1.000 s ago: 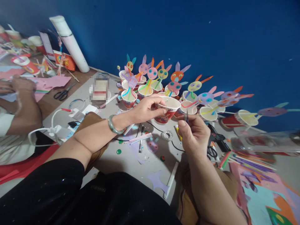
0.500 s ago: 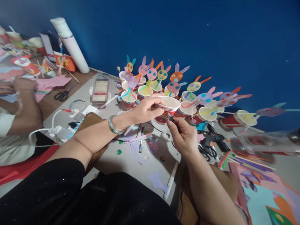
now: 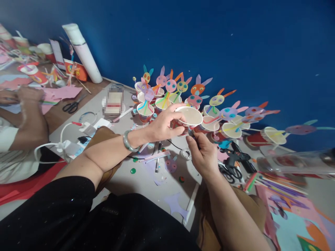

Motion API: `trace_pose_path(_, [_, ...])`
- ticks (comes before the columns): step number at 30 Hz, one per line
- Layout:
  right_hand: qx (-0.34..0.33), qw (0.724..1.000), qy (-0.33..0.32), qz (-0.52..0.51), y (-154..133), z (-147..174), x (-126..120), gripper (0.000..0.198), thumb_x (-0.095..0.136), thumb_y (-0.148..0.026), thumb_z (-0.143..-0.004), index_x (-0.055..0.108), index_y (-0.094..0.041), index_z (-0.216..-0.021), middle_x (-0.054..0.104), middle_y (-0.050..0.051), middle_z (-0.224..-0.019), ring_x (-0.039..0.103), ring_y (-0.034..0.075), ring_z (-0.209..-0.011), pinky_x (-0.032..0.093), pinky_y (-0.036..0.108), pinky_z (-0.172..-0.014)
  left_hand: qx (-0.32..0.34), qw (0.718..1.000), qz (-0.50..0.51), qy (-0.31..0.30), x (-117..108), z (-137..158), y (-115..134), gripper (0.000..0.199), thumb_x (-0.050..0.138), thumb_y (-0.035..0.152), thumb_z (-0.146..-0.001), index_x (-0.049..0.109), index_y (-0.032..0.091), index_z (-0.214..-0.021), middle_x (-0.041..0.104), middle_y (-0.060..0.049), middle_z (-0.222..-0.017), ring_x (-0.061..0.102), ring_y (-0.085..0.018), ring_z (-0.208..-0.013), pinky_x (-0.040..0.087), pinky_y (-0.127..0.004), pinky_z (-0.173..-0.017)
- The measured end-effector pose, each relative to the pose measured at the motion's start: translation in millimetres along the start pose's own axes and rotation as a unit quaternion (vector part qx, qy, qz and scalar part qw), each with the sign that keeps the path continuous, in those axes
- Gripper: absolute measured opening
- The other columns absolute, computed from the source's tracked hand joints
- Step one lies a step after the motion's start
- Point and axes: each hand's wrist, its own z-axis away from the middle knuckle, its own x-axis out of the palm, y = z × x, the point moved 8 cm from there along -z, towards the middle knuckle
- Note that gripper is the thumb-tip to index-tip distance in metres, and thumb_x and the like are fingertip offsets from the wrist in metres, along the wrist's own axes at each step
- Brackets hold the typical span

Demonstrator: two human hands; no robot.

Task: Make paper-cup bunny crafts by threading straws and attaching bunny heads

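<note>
Paper cup (image 3: 192,118) in left hand (image 3: 163,123), fingers (image 3: 179,114) seemingly half curled

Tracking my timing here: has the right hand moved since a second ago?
Yes. Against the white roll, the right hand has shifted to the left, closer to the paper cup.

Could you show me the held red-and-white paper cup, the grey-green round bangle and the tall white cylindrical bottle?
Held red-and-white paper cup (image 3: 188,116): head view, pale inside.
Grey-green round bangle (image 3: 126,141): head view, outer band.
Tall white cylindrical bottle (image 3: 84,55): head view, middle body.
</note>
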Motion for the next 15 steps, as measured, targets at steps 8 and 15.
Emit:
trace_pose_path(8, [-0.031, 0.994, 0.099, -0.04, -2, 4, -12, 0.037, 0.079, -0.041, -0.086, 0.049, -0.023, -0.074, 0.042, -0.008, -0.056, 0.035, 0.008, -0.048, 0.03, 0.024, -0.047, 0.005, 0.998, 0.051, 0.043, -3, 0, -2, 0.068, 0.082, 0.03, -0.077, 0.05, 0.019, -0.137, 0.062, -0.017, -0.141, 0.062, -0.032, -0.13, 0.056, -0.047, -0.109])
trace_pose_path(15, [-0.025, 0.967, 0.192, -0.163, 6, 6, -40, 0.056, 0.098, -0.042, -0.063, 0.065, -0.022, -0.103, 0.074, 0.01, -0.11, 0.054, 0.011, -0.056, 0.036, 0.026, -0.043, 0.034, 0.994, 0.107, -0.016, 6, 4, 14, 0.083, 0.083, 0.039, -0.079, 0.044, 0.028, -0.15, 0.051, -0.012, -0.156, 0.053, -0.036, -0.146, 0.052, -0.051, -0.118])
